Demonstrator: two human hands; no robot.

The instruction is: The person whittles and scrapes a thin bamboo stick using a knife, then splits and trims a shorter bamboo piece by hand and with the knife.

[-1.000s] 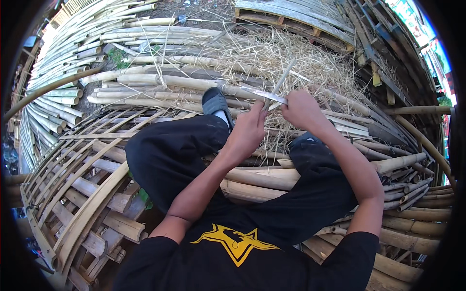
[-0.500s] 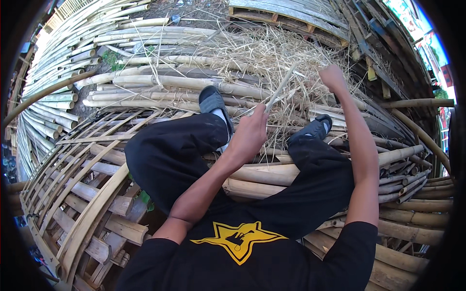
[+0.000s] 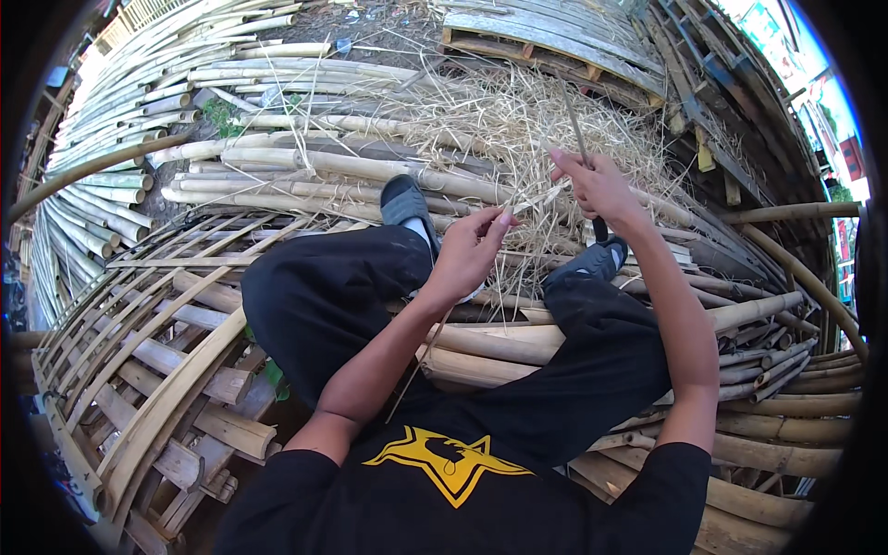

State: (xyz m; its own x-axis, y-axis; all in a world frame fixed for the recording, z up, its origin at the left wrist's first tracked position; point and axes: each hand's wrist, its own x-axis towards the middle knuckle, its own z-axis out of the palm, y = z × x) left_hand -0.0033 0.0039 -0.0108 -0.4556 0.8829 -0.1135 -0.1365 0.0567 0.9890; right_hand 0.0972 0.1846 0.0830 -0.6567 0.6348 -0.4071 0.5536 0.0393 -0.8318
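Note:
My left hand (image 3: 467, 254) is closed in a pinch, thumb against fingers, on a thin bamboo strip (image 3: 536, 199). The pale strip spans the short gap toward my right hand, and a slender length of it seems to trail below my left wrist across my trousers. My right hand (image 3: 606, 192) is wrapped round a knife (image 3: 575, 125). Its narrow dark blade points up and away, and the dark handle end shows below the fist. Some fingers of this hand lie close to the strip; whether they touch it is hard to see.
Straw-like bamboo shavings (image 3: 518, 111) are heaped beyond my hands. Bamboo poles (image 3: 361, 171) lie between my sandalled feet and farther left. A woven bamboo lattice (image 3: 176, 342) stands at my left. Wooden pallets (image 3: 555, 42) rest at the back, with stacked timber (image 3: 731, 92) to the right.
The strip in my left hand has swung down from pointing up and away. My right hand has come left and lower, toward my left hand, and the knife blade now shows.

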